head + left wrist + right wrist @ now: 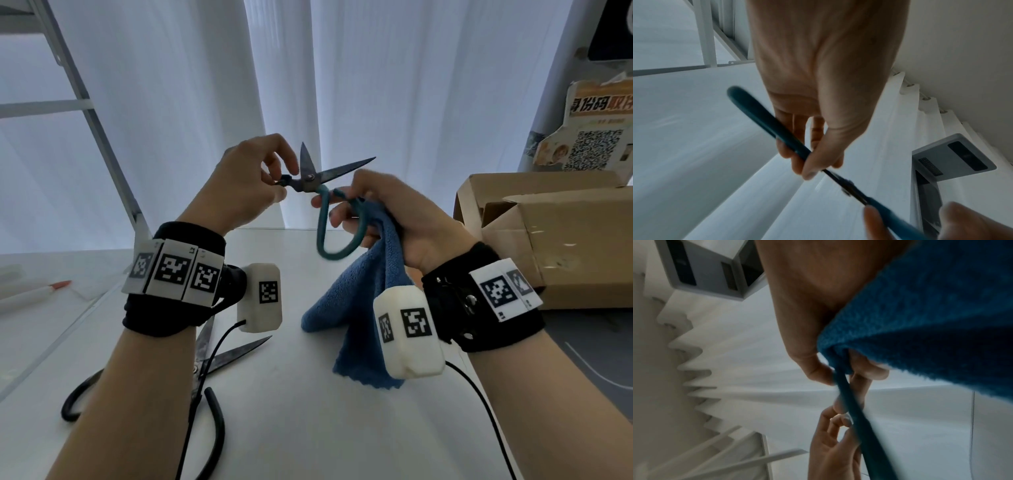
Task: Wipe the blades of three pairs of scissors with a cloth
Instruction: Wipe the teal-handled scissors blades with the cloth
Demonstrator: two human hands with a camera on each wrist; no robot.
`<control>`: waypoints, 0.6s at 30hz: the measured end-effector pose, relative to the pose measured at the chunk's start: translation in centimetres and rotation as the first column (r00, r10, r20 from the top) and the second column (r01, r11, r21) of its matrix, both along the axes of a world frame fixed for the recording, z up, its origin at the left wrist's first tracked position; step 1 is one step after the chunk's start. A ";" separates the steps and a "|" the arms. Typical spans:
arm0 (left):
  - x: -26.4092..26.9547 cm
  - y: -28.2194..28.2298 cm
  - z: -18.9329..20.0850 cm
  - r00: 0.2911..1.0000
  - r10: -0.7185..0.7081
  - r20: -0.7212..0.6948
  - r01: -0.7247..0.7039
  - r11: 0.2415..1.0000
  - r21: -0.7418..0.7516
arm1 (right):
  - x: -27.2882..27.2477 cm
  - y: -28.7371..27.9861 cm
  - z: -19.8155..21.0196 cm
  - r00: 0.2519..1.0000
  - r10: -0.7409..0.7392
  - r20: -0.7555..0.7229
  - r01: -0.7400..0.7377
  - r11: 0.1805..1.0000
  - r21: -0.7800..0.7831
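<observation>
two pairs of scissors are all i can see: the teal-handled scissors [317,192] up between my hands, and the black-handled scissors [191,373] lying on the table [291,411] under my left wrist; a third pair is not in view. my left hand [246,174] pinches the short end of one teal handle beside the pivot, thumb and fingers curled on it. my right hand [387,212] is curled round the blue cloth [359,308], which hangs down from it to the table, and its fingers also touch the other teal handle loop. the blades stand spread open, pointing up and away from me, bare of cloth. i judge this to be the setup for wiping this pair: opened, but not yet rubbed. next i would need to free the right fingers from the loop, bring a fold of cloth up over one blade, and draw it from pivot toward tip, keeping skin behind the fabric and off the edge.
</observation>
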State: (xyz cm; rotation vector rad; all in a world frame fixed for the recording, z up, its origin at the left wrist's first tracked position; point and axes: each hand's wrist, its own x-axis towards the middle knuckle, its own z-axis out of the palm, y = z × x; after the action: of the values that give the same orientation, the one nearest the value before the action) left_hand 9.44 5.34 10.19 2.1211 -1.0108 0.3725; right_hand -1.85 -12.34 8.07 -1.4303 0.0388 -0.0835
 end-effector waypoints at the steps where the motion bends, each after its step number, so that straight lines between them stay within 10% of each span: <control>1: 0.1 0.0 -0.1 1.000 0.027 0.005 -0.027 1.000 -0.008 | 0.1 0.3 -0.2 1.000 -0.003 -0.005 0.003 0.998 -0.058; 12: 0.1 0.3 -0.5 0.931 0.359 -0.061 -0.364 0.926 -0.103 | 0.6 0.7 -1.0 0.986 -0.109 0.124 0.141 0.949 -0.282; 18: -1.1 -0.3 -0.1 0.920 0.054 -0.388 -0.153 0.962 -0.228 | 0.9 0.8 -1.3 0.978 -0.112 0.174 0.137 0.981 -0.138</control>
State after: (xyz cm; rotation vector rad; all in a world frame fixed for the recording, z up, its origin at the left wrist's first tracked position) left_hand 8.34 5.05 10.05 1.9179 -0.5919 0.1238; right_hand -0.90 -11.52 6.73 -1.5656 -0.0150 -0.3149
